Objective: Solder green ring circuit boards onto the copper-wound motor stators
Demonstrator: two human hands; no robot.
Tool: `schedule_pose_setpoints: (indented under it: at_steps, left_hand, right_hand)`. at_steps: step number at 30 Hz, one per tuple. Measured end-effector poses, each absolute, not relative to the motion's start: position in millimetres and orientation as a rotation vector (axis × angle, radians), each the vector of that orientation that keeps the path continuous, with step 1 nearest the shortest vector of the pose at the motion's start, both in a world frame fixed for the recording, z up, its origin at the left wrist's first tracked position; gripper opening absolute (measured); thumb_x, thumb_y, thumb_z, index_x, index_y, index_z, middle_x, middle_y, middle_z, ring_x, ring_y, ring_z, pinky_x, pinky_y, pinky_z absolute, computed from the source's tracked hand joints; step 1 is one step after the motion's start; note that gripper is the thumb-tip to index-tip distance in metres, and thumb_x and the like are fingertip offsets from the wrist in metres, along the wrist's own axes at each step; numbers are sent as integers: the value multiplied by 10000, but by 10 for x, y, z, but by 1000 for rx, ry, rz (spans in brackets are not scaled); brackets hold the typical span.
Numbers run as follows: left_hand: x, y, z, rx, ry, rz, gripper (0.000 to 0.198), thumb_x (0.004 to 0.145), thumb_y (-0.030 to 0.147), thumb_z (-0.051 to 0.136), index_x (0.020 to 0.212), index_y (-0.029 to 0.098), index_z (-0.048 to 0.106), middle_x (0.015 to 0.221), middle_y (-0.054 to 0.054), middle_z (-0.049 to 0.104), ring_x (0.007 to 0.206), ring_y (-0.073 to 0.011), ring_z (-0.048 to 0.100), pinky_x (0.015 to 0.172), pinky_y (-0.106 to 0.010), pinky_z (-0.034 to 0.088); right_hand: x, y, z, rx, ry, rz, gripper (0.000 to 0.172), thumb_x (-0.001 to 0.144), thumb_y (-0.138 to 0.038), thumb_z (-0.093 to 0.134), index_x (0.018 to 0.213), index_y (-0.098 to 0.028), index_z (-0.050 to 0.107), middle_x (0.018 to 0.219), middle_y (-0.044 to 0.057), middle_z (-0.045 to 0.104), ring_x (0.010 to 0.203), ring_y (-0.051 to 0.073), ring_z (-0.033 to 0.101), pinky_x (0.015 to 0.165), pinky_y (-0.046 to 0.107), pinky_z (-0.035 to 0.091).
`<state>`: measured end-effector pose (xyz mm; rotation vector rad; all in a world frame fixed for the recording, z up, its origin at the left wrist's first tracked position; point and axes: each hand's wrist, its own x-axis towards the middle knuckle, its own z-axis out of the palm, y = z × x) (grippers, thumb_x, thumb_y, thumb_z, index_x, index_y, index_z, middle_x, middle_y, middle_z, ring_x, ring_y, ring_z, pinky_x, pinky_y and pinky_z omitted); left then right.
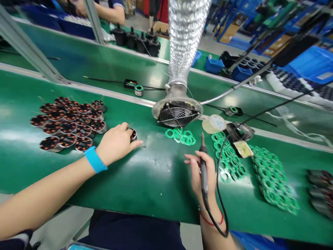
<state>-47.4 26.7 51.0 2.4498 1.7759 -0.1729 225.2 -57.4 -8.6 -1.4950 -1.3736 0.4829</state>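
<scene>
My left hand (117, 141), with a blue band at the wrist, curls its fingers round a small metal motor stator (133, 134) on the green bench. Much of that stator is hidden behind the fingers. In my right hand (208, 170) is a soldering iron (203, 168), held like a pen with its tip pointing up and away from me. Its black cable loops down past my wrist. Between the hands lies a small pile of green ring-shaped circuit boards (185, 136). Left of my left hand stands a cluster of similar stators (68, 121) with copper-coloured tops.
A fume extractor hood (177, 111) hangs over the bench on a foil duct (188, 38). To the right lie more ring boards (274, 177), a soldering iron stand with a yellow sponge (243, 149), and dark wound parts (321, 189). Across the divider, another person's arm (110, 14) shows.
</scene>
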Motion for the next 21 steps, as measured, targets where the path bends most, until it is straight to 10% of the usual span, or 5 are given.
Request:
schedule_pose_setpoints:
  at_steps: [8, 21]
  left_hand:
    - [-507, 36, 471, 2387, 1326, -198, 488, 903, 367, 655, 1316, 129, 548, 1107, -134, 698, 937, -321, 719, 757, -390, 558]
    - [-400, 78, 55, 2065, 1178, 440, 391, 848, 314, 587, 1208, 185, 503, 1170, -96, 635, 1057, -250, 640, 927, -391, 531]
  right_hand:
    - [2150, -74, -264, -1770, -1497, 556, 412, 816, -203, 533, 1217, -251, 454, 1144, 103, 690, 952, 215, 699, 907, 441, 564]
    - [1761, -417, -251, -1613, -1793, 587, 407, 853, -163, 545, 1255, -226, 549, 991, 64, 728, 920, 227, 678, 884, 415, 555]
